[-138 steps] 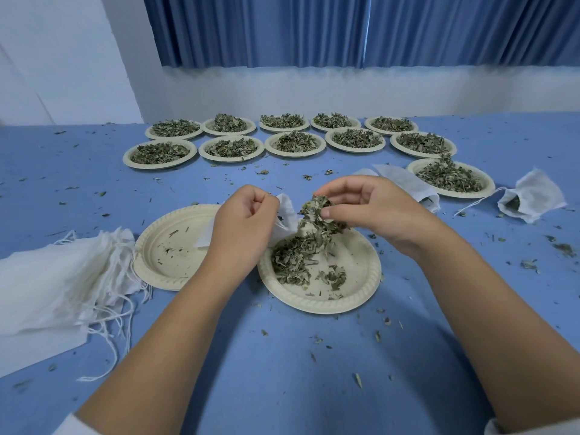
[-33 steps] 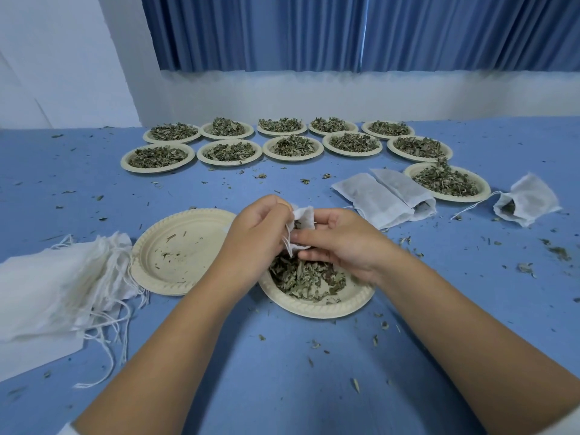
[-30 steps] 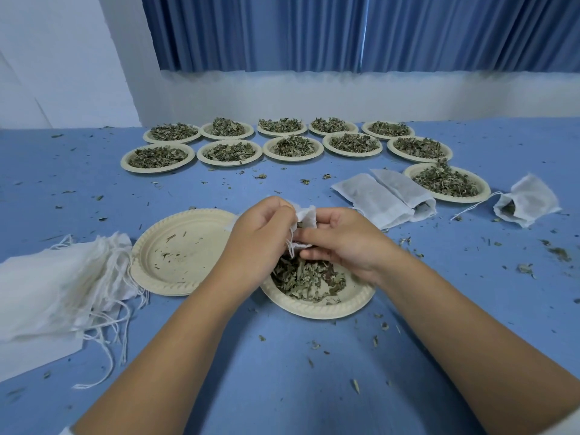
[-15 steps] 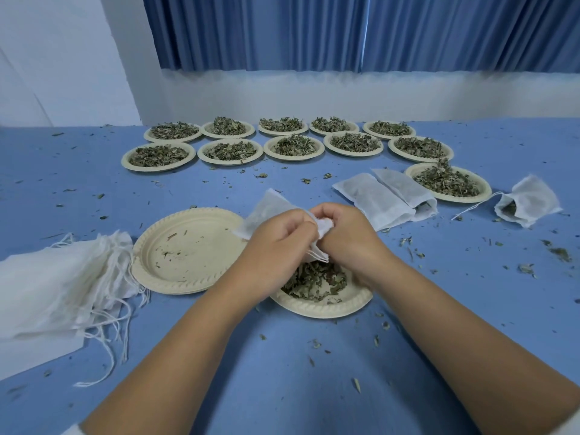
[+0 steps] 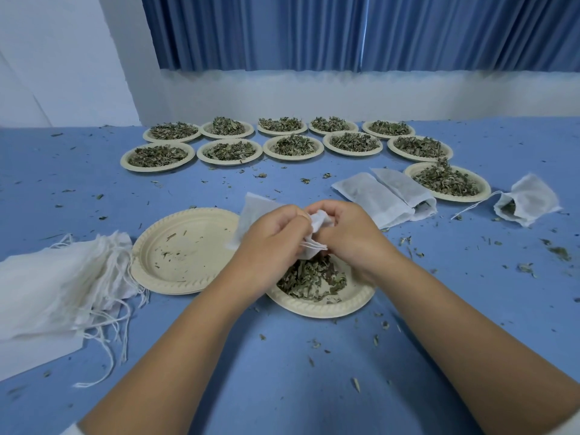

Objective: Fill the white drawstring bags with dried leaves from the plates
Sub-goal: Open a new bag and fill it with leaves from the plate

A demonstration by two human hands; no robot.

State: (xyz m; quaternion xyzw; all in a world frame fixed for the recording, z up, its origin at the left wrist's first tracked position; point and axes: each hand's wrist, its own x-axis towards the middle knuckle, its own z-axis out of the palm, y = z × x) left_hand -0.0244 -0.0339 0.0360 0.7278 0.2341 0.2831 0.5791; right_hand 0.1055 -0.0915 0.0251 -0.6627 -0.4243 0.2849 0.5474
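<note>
Drawstring bag (image 5: 252, 211) above leaf-strewn blue table (image 5: 282, 372), blue curtains (image 5: 282, 32) behind

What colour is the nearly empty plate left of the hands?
The plate is pale cream with a ridged rim, shown clearly in the head view.

The left forearm (image 5: 175, 350) and right forearm (image 5: 470, 334) are bare; a white left sleeve (image 5: 69, 431) and right sleeve (image 5: 569, 427) show at the elbows.
</note>
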